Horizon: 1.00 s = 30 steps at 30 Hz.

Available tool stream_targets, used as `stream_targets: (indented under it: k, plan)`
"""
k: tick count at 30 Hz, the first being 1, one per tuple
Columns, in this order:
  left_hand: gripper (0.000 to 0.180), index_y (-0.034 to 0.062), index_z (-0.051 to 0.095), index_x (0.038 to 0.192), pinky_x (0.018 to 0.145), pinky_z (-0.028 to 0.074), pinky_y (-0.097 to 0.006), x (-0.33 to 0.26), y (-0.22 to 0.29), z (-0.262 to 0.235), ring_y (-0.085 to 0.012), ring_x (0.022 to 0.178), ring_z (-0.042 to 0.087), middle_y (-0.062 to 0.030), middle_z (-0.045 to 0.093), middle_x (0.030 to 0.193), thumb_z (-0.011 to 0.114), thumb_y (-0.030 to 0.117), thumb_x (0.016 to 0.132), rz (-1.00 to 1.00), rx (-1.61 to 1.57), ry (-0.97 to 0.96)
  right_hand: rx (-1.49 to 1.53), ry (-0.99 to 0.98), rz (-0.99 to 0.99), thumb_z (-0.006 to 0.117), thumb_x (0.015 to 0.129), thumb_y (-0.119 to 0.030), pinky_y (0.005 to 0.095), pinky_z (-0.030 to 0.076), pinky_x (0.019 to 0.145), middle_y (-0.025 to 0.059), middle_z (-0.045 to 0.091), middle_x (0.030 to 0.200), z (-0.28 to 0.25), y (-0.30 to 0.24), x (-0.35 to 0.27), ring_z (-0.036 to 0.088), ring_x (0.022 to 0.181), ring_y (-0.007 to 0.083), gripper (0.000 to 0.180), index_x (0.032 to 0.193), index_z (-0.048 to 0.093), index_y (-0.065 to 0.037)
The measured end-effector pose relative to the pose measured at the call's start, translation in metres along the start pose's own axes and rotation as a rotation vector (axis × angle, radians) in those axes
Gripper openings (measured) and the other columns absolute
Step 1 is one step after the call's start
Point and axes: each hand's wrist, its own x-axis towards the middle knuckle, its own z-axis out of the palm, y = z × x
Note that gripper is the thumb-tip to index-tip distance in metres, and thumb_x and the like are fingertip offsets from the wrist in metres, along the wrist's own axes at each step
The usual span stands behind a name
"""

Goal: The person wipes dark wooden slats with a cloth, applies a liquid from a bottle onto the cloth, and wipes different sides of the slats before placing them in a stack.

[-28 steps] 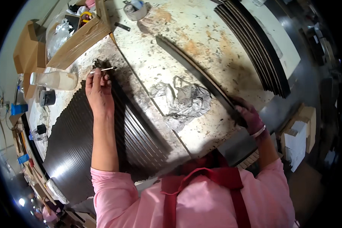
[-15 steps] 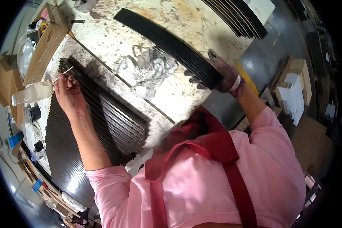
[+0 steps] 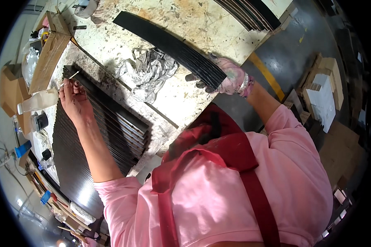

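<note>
My right hand (image 3: 231, 77), in a stained pinkish glove, is closed around the near end of a long black grooved strip (image 3: 169, 46). The strip slants away to the far left above the paint-spattered table (image 3: 193, 20). My bare left hand (image 3: 76, 103) pinches a thin pale stick (image 3: 73, 75) with a light tip; its exact kind is too small to tell. Under the left hand and forearm lies a row of black ridged strips (image 3: 111, 127), side by side. A crumpled grey-stained rag (image 3: 146, 74) rests on the table between my hands.
More black strips (image 3: 251, 14) lie at the far right of the table. At the left are a translucent bottle (image 3: 39, 101), a small jar with dark contents (image 3: 40, 122) and a cardboard box (image 3: 49, 61). Boxes (image 3: 323, 88) stand on the floor to the right, beyond a yellow line (image 3: 268, 76).
My right hand has shifted left and slightly up with the black strip, turning its grooved edge and the back of the glove more into view. The left hand keeps its pinch on the stick.
</note>
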Motion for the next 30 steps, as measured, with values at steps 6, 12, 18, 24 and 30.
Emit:
stream_targets:
  k: [6,12,18,24,30]
  plan:
    - [0.01,0.006,0.058,0.095,0.058,0.046,-0.022,-0.005,-0.005,0.014,-0.0105,0.071,0.059,-0.0028,0.062,0.082,0.061,0.013,0.089,-0.011,-0.018,-0.012,0.016,-0.047,0.001,0.029,0.098,-0.03,0.0461,0.055,0.073,0.0278,0.046,0.128,-0.004,-0.002,-0.001,0.06,0.098,0.0382,0.047,0.134,0.036,-0.001]
    - [0.009,0.0069,0.058,0.095,0.059,0.046,-0.022,-0.003,-0.01,0.021,-0.0105,0.07,0.06,-0.0025,0.063,0.082,0.061,0.013,0.089,-0.016,-0.028,0.003,0.072,-0.062,0.022,0.04,0.094,-0.033,0.0482,0.047,0.08,0.0239,0.044,0.126,-0.01,0.0,-0.002,0.054,0.1,0.0348,0.051,0.135,0.035,-0.002]
    - [0.005,0.0082,0.056,0.09,0.059,0.046,-0.022,-0.006,-0.01,0.029,-0.009,0.068,0.059,-0.0011,0.062,0.078,0.059,0.013,0.09,-0.039,-0.003,0.037,-0.011,-0.131,0.034,0.029,0.097,-0.024,0.0491,0.049,0.086,0.0244,0.042,0.133,-0.005,-0.003,-0.004,0.053,0.11,0.0385,0.046,0.136,0.033,-0.001]
    - [0.006,0.0094,0.057,0.088,0.059,0.046,-0.021,-0.005,-0.013,0.029,-0.0081,0.067,0.056,0.0003,0.06,0.075,0.061,0.013,0.089,-0.056,-0.028,0.082,-0.697,0.264,-0.265,0.04,0.097,-0.031,0.0293,0.051,0.063,0.0136,0.058,0.113,0.023,0.0,-0.023,0.061,0.083,0.0188,0.045,0.131,0.041,-0.004]
    - [0.007,0.0103,0.058,0.086,0.062,0.044,-0.021,-0.004,-0.017,0.026,-0.0079,0.068,0.055,0.002,0.058,0.074,0.063,0.015,0.088,-0.088,-0.025,0.114,-1.738,0.813,-0.907,0.057,0.088,-0.016,0.0315,0.041,0.092,0.0097,0.052,0.126,0.034,-0.021,-0.033,0.051,0.108,0.0214,0.044,0.131,0.049,-0.009]
